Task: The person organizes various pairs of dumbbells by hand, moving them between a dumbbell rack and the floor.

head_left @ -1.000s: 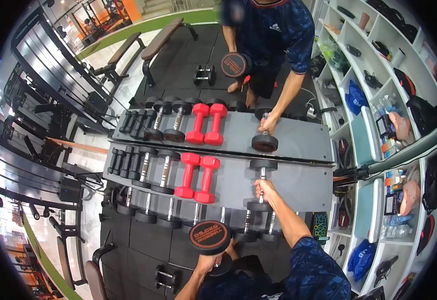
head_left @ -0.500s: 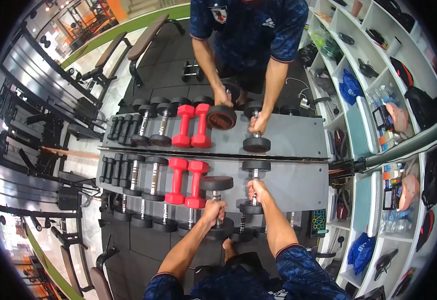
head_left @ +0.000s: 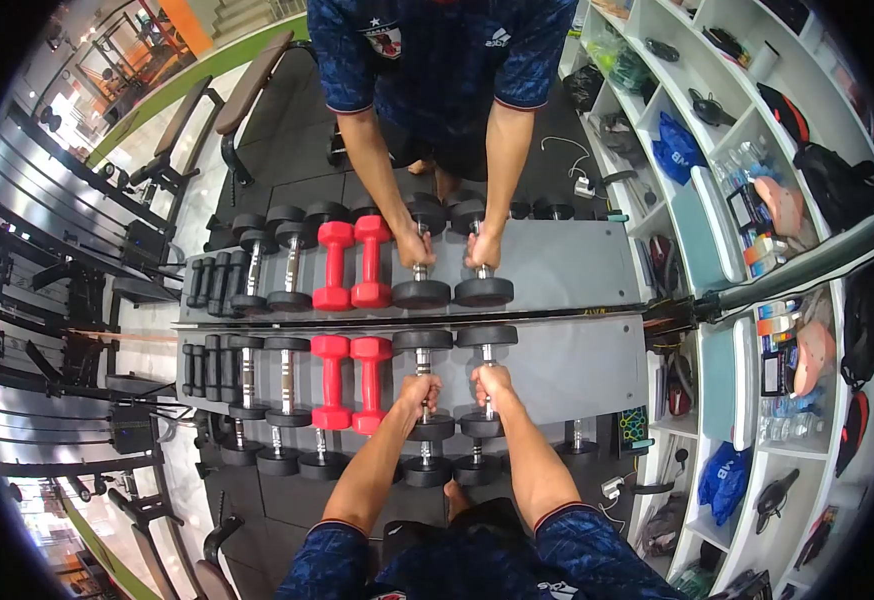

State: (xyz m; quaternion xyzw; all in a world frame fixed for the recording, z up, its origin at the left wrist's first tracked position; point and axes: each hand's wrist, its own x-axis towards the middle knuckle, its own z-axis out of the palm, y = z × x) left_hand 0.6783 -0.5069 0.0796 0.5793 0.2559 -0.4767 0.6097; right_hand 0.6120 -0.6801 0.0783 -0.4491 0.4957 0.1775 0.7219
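My left hand (head_left: 419,392) is wrapped round the chrome handle of a round-headed black dumbbell (head_left: 423,341) on the grey shelf. Just to its right, my right hand (head_left: 491,384) grips a matching black dumbbell (head_left: 487,337). Both dumbbells lie side by side, pointing away from me. Left of my left hand are two red dumbbells (head_left: 332,383), followed by more black and chrome dumbbells (head_left: 288,380) and several small black ones (head_left: 212,368). The grey shelf (head_left: 597,365) runs along a mirror.
Another row of dumbbells (head_left: 277,460) sits below the shelf's front edge. The mirror beyond shows my arms and the dumbbells reflected. White cubbies (head_left: 802,480) with bags and bottles stand at the right; gym machines (head_left: 47,430) are at the left.
The left-hand dumbbell, tilted before, now lies in line beside the red ones. My right hand and its dumbbell have come closer to it. The camera view has shifted slightly.
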